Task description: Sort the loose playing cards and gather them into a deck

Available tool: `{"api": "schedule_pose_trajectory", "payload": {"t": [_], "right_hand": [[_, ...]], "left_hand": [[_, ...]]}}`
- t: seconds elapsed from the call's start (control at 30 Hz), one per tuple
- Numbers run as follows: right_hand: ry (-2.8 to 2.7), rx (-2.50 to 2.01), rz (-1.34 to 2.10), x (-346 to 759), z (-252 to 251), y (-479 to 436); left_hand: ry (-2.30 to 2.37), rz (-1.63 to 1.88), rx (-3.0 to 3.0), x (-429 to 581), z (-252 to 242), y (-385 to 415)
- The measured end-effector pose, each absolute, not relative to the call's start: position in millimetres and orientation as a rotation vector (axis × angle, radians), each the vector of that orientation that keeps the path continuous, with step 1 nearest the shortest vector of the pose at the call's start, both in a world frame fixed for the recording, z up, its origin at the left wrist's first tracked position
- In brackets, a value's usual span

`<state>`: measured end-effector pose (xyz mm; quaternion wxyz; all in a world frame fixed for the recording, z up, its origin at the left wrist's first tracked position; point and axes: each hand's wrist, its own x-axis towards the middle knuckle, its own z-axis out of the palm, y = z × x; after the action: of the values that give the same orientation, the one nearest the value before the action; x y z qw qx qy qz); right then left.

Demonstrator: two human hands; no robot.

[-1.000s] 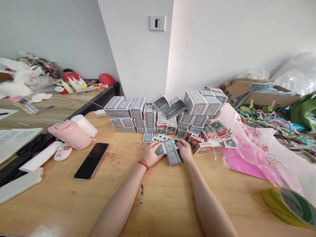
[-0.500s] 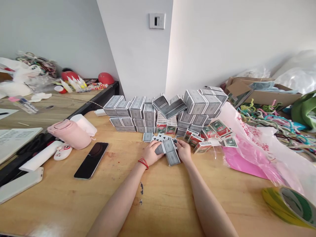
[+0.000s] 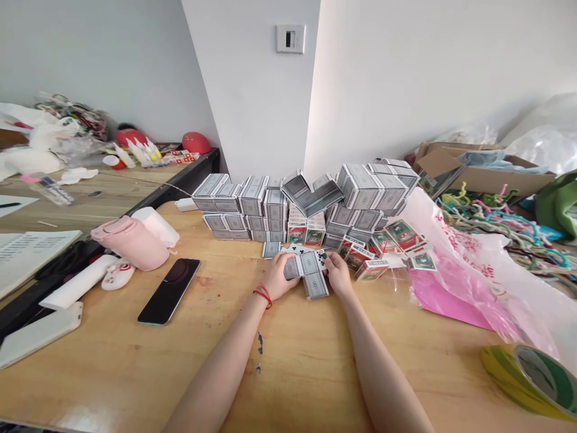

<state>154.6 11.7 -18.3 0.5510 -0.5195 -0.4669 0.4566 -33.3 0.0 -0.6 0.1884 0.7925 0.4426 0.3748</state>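
Note:
Several grey-backed playing cards (image 3: 315,282) lie crosswise between my two hands, one strip pointing toward me. My left hand (image 3: 278,278), with a red string on its wrist, is closed on the left end of these cards. On the other side my right hand (image 3: 338,275) pinches the right end, where a clubs face shows beside the thumb. Just behind, a face-up clubs card (image 3: 295,248) and a face-down card (image 3: 271,249) rest on the table. Blocks folded from cards (image 3: 228,198) are stacked in a row farther back, with an open V-shaped card piece (image 3: 311,195) on top.
Red card boxes (image 3: 367,260) stand right of my hands, beside a pink plastic bag (image 3: 469,270). A tape roll (image 3: 532,379) lies at the front right. On the left are a black phone (image 3: 169,291), a pink tumbler (image 3: 130,242) and a white power bank (image 3: 40,334).
The card in my right hand has turned more level and now lies across the strip pointing toward me. The whole view has shifted slightly; both hands stay in nearly the same place.

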Motion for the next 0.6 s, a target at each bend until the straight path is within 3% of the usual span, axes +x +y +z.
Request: {"api": "schedule_pose_trajectory", "payload": {"t": [0.6], "right_hand": [[-1.104,-1.173,1.160,152.5,-25.6,11.1]], "left_hand": [[1.210,0.987,2.266,-37.6,-10.6,3.3]]}}
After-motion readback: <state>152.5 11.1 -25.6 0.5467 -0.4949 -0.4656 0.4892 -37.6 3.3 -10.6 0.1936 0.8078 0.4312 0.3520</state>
